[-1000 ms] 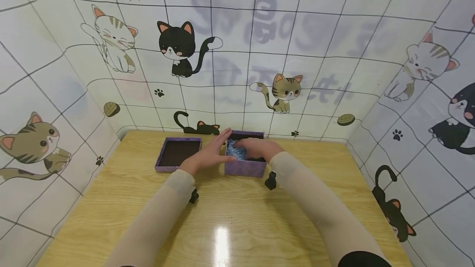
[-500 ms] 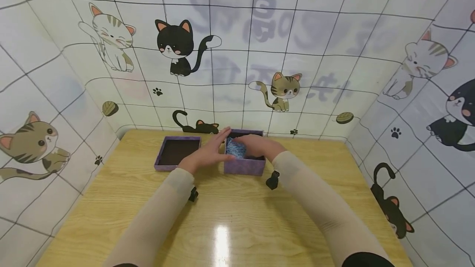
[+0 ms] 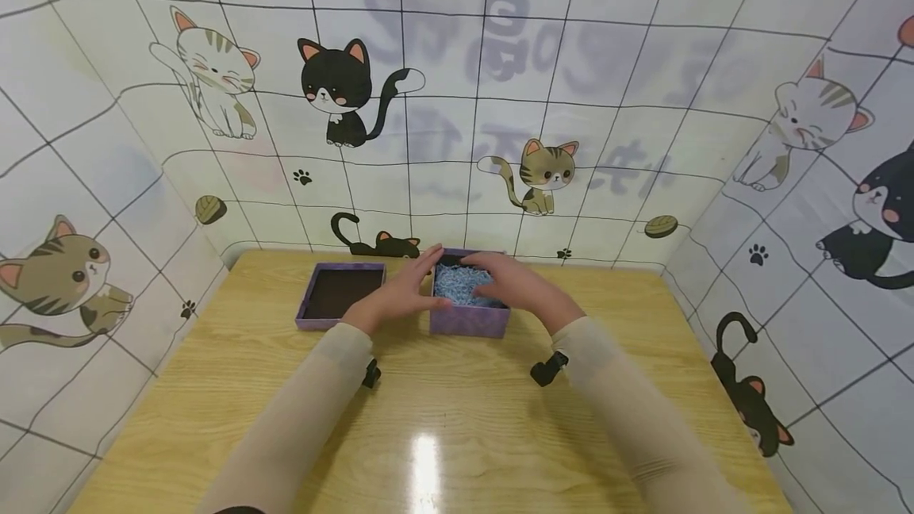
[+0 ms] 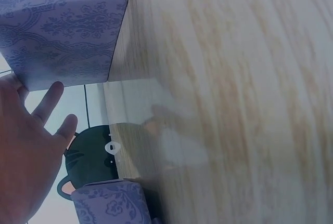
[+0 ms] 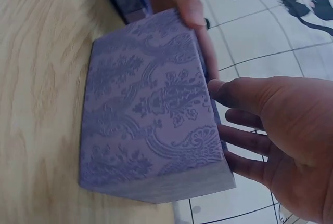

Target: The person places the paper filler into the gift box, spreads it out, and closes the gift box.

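A purple patterned box [image 3: 467, 322] stands near the back of the table, filled with blue shredded paper [image 3: 455, 284]. My left hand [image 3: 396, 296] is at the box's left side, thumb near the front corner and fingers stretched toward the back corner. In the right wrist view, the left thumb [image 5: 191, 11] touches the box rim. My right hand [image 3: 517, 282] hangs over the right part of the box, fingers spread and loosely bent over the paper. The right wrist view shows its fingertips at the rim; the box wall hides whether they touch the paper.
Left of the box lies a shallow purple lid [image 3: 341, 296], dark inside, partly behind the left hand. The wooden table [image 3: 428, 411] ends at a cat-patterned wall covering [image 3: 457, 141] close behind the box.
My right hand has drawn up and to the right from deep in the box, uncovering more blue shredded paper, which now spreads wider. The left hand has stayed at the box's left side.
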`<state>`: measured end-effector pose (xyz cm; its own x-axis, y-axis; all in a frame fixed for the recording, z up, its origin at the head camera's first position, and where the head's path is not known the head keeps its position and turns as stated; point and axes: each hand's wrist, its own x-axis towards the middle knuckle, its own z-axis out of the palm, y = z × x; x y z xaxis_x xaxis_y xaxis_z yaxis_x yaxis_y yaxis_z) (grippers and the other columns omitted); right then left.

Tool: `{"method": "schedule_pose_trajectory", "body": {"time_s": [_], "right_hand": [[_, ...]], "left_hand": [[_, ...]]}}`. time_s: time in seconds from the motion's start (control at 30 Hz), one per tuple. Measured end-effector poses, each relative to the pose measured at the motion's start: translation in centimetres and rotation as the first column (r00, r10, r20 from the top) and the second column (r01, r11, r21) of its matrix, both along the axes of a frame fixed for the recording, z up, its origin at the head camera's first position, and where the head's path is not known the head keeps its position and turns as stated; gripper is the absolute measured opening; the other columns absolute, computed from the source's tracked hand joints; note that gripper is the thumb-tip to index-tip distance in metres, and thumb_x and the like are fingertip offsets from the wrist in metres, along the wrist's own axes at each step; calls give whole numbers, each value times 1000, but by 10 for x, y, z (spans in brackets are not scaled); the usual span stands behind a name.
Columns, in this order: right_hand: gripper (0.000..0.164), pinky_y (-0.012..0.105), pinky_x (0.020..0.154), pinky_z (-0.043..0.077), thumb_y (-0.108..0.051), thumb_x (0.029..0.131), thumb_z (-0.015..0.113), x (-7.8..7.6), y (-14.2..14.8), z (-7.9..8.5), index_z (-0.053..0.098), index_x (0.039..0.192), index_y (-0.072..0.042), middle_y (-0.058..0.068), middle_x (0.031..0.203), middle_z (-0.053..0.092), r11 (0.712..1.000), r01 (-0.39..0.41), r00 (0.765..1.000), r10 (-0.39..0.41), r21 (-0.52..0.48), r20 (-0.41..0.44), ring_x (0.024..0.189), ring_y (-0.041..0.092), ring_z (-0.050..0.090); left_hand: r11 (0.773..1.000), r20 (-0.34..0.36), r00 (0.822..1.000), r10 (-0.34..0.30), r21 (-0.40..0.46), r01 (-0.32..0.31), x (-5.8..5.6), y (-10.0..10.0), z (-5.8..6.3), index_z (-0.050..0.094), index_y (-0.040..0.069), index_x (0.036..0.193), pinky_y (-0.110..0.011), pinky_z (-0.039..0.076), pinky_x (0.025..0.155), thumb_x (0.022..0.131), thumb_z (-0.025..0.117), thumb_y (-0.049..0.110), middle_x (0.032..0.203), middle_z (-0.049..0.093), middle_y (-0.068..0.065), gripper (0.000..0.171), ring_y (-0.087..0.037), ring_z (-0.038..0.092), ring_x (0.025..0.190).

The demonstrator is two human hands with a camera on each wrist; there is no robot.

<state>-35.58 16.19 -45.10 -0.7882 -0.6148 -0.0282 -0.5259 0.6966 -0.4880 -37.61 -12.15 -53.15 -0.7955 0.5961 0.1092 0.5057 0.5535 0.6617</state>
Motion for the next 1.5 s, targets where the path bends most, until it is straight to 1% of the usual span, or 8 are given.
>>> {"method": "schedule_pose_trajectory", "body": {"time_s": [0.17,0.27,0.5,0.63,0.83,1.13,1.33,1.5], "right_hand": [[64,58,113,52,-17,106,79,11,8,-9,54,164,-9,16,162,57,986,63,998,-63,-154,2,144,39,59],[60,59,112,52,-19,106,79,16,12,-13,56,161,-10,17,159,59,974,100,995,-101,-201,6,143,39,60],[53,62,112,51,-16,107,78,20,15,-23,61,156,-9,20,153,62,946,144,988,-154,-290,-10,141,42,60],[51,63,110,51,-16,105,79,23,18,-23,62,153,-8,22,150,63,924,154,985,-171,-351,-17,137,46,60],[50,63,107,53,-18,106,79,24,20,-26,64,152,-7,18,147,65,915,157,984,-178,-373,-22,133,46,61],[48,62,109,53,-14,105,79,24,10,-28,65,150,-4,17,148,66,910,116,985,-156,-399,-68,135,44,62],[48,59,111,53,-13,106,79,26,-8,-29,64,151,-6,15,151,63,901,83,990,-125,-426,-72,138,41,61],[54,57,115,50,-17,108,77,30,-31,-25,58,157,-5,14,158,57,897,61,994,-93,-437,-53,143,36,57]], "left_hand": [[1000,4,1000,3,2,-3,0,0,-2,9,22,181,-73,21,129,97,74,72,187,0,7,117,-36,10,170],[1000,6,1000,5,9,-5,1,0,-1,10,21,181,-74,20,128,97,74,72,187,1,6,117,-36,9,170],[1000,12,1000,9,19,-9,4,1,3,7,31,180,-73,18,129,96,76,70,187,2,3,115,-35,8,170],[1000,16,1000,13,23,-14,5,1,5,9,29,181,-73,18,129,95,77,69,187,2,6,117,-36,9,170],[1000,23,1000,11,10,-11,5,0,6,8,29,181,-71,21,129,96,77,69,187,1,7,117,-36,10,170],[1000,-4,1000,-14,-17,14,5,1,13,8,24,181,-70,12,131,97,77,66,187,4,-6,117,-36,8,170],[996,-42,995,86,23,-85,10,-9,21,23,28,179,-70,30,126,99,79,62,184,19,-3,103,-35,17,169],[989,-75,987,141,55,-137,17,-36,33,35,24,175,-68,36,124,103,78,54,179,33,-8,89,-36,32,163]]}}
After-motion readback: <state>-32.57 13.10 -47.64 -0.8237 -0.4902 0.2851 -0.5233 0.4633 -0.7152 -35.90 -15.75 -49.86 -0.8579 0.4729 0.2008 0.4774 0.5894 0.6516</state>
